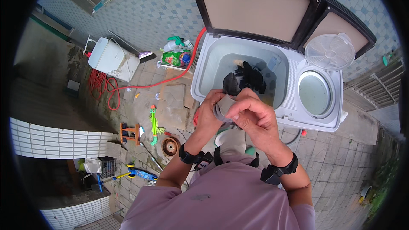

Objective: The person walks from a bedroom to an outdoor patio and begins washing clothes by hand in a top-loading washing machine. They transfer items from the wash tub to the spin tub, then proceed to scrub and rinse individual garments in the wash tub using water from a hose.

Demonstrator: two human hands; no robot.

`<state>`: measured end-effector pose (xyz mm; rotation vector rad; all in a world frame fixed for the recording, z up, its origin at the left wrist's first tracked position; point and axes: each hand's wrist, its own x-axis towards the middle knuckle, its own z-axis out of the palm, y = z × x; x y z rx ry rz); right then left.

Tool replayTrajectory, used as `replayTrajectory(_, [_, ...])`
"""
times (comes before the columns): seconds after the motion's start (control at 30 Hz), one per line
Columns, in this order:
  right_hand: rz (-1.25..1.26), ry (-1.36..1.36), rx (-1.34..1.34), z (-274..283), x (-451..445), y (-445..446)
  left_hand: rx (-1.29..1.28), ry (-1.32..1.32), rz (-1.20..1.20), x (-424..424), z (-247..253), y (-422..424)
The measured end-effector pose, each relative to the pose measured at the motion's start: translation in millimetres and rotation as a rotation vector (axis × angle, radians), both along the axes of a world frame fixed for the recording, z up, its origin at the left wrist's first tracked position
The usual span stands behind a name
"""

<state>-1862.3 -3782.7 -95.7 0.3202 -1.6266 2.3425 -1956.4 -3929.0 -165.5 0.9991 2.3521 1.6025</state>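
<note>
My left hand [209,108] grips one side of a small grey cloth item [222,107], perhaps a sock. On its other side, my right hand [255,115] pinches the edge between thumb and fingers. Both hands are above the near rim of a twin-tub washing machine [198,80]. Water stands in its large wash tub [217,51], where black cloth [252,76] and a dark grey piece of cloth [230,83] lie. The spin tub [314,92] to the right has its clear inner lid [330,51] raised. Behind, the large machine lid [255,9] stands up.
A red hose [153,84] runs from behind the machine to a coil on the left. Beside it are a white bin-like container [111,59] and a basket of detergent [174,57]. A wooden stool [130,133], a green toy [153,124] and a blue scooter [140,173] occupy the paving.
</note>
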Motion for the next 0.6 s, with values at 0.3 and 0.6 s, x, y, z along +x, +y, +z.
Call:
replayTrajectory(0.3, [-0.23,-0.546,-0.031,-101.2,-60.9,6.7,0.027,-0.209,0.516,-185.6,-39.6,-219.5])
replayTrajectory(0.6, [-0.317,-0.776,-0.018,-128.9,-127.6,25.5,0.31,-0.913,0.917,-366.4,-246.3,-353.5])
